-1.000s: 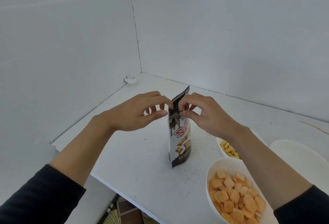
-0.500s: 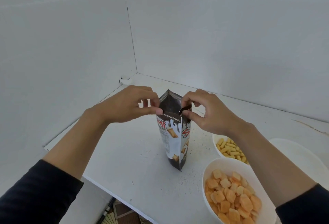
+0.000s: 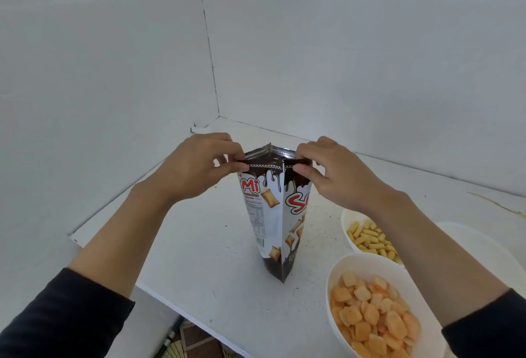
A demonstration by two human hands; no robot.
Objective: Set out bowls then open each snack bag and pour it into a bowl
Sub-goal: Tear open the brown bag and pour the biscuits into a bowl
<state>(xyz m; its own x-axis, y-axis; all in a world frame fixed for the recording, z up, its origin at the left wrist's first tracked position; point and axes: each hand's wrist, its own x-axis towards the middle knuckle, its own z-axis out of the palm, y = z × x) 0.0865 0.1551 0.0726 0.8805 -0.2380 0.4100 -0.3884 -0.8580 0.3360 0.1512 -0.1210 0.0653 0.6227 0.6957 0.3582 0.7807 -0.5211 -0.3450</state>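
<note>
- Snack bag [image 3: 271,215] stands upright on the white table [image 3: 199,258], near the middle, a bit left of the bowls.
- Left hand [image 3: 196,169] pinches the bag's top edge on its left side, thumb and fingers curled round the dark strip.
- Right hand [image 3: 336,175] does the same on the right side, so both are grasping the bag top.
- The mouth is spread apart and the silver lining shows inside; can't see the contents from here.
- Near bowl [image 3: 367,261] at lower right holds orange square puffs [image 3: 373,318].
- Bowl behind it [image 3: 347,215] holds yellow sticks [image 3: 370,238], partly hidden by the right forearm.
- A third white bowl [image 3: 469,241] sits further right; its inside is hidden by the arm.
</note>
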